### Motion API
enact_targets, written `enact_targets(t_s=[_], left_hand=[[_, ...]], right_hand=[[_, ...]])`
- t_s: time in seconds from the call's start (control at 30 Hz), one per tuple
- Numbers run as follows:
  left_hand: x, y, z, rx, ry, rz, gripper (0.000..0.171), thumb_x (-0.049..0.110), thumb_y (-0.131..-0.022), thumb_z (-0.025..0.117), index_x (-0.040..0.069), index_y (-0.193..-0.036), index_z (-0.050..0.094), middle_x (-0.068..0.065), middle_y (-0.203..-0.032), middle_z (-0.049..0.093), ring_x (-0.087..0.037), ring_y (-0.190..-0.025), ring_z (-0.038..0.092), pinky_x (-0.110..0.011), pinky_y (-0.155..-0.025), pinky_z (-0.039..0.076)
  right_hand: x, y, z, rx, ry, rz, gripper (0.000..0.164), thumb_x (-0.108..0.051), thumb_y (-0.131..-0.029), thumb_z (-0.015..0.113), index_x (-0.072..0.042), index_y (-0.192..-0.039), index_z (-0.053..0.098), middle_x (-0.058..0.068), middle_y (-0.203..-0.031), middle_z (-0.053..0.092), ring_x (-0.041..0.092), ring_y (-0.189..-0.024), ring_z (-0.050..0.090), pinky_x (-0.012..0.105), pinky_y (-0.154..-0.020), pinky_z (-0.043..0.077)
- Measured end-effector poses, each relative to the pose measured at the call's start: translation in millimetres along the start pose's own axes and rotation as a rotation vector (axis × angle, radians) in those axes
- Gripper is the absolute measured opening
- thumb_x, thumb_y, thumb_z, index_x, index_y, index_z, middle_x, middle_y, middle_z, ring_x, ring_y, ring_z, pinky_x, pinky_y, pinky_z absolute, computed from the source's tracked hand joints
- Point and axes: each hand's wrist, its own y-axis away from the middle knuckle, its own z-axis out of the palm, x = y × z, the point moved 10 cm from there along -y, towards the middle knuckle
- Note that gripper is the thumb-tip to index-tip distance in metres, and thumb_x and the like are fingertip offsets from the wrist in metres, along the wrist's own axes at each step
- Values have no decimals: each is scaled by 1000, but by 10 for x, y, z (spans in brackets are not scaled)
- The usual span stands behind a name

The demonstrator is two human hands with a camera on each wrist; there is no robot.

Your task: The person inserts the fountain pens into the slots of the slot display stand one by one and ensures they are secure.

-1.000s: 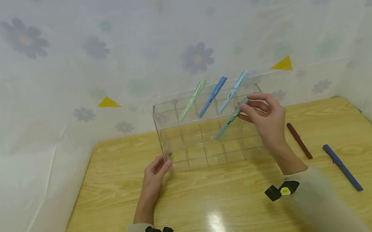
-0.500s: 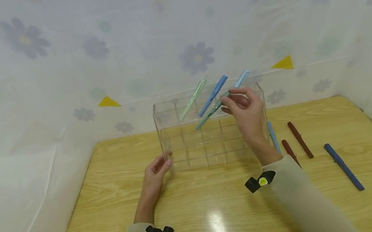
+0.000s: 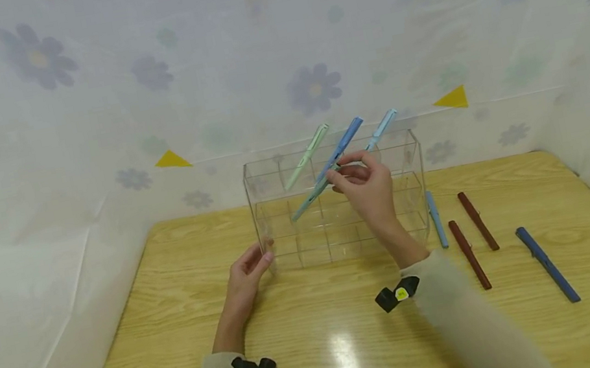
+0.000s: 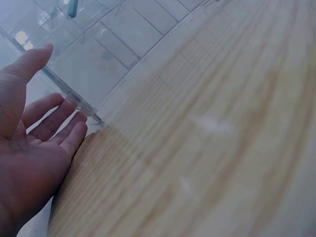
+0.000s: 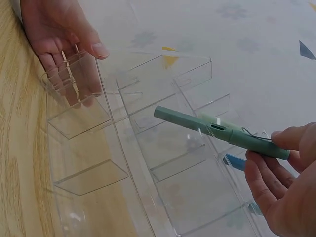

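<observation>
A clear rack (image 3: 345,252) with open compartments stands upright on the table. In front of it my right hand (image 3: 368,187) pinches a teal-green capped pen (image 3: 307,203) near its clip end. The pen's free end points down-left at the middle row of compartments, and I cannot tell whether it is inside one. My left hand (image 3: 243,278) touches the rack's lower left side, its fingers loosely bent along the side wall and its thumb apart from them. Leaning in the top row are a light green pen (image 3: 317,139), a blue pen (image 3: 348,135) and a light blue pen (image 3: 385,123), partly covered by my right hand.
Right of the rack on the wooden table (image 3: 301,354) lie a light blue pen (image 3: 436,219), two dark red pens (image 3: 469,255) and a dark blue pen (image 3: 547,264). A flowered white sheet (image 3: 225,58) hangs behind and at the sides.
My right hand has moved left with the teal-green pen, from the rack's right part to its left-middle part, then slightly down. The left hand has stayed at the rack's side.
</observation>
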Motion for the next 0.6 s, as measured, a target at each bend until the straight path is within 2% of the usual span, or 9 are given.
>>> enact_targets(t_s=[0.1, 0.2, 0.33, 0.47, 0.6], left_hand=[[-2, 2, 0, 3, 0, -4, 46, 26, -103, 66, 7, -145, 58, -11, -145, 59, -22, -137, 52, -24, -105, 46], [3, 8, 12, 4, 4, -4, 46, 25, -103, 66, 6, -144, 58, -12, -145, 59, -22, -138, 51, -24, -105, 46], [6, 12, 32, 2, 11, -5, 46, 24, -103, 66, 5, -144, 58, -15, -146, 57, -24, -138, 51, -24, -104, 46], [8, 10, 49, -2, 24, -11, 46, 24, -103, 67, 6, -144, 58, -15, -146, 57, -24, -139, 50, -24, -105, 46], [6, -2, 58, -8, 36, -8, 46, 22, -103, 66, 5, -145, 58, -16, -147, 57, -25, -139, 50, -24, -105, 46]], right_hand=[[38, 9, 53, -22, 46, 17, 25, -3, -90, 80, 9, -108, 66, 28, -96, 73, 15, -72, 74, 33, -70, 62], [59, 21, 65, -31, 105, 14, 26, -2, -89, 80, 10, -108, 67, 27, -98, 73, 22, -78, 75, 33, -70, 62], [48, 32, 62, -47, 170, -14, 27, -5, -90, 81, 9, -109, 68, 25, -98, 74, 36, -86, 75, 38, -73, 62], [18, 27, 39, -64, 199, -28, 24, -7, -91, 80, 7, -107, 69, 23, -95, 75, 39, -85, 75, 44, -73, 62], [2, 13, -8, -59, 272, -45, 18, -7, -92, 79, 4, -104, 71, 20, -92, 76, 34, -82, 76, 33, -69, 62]])
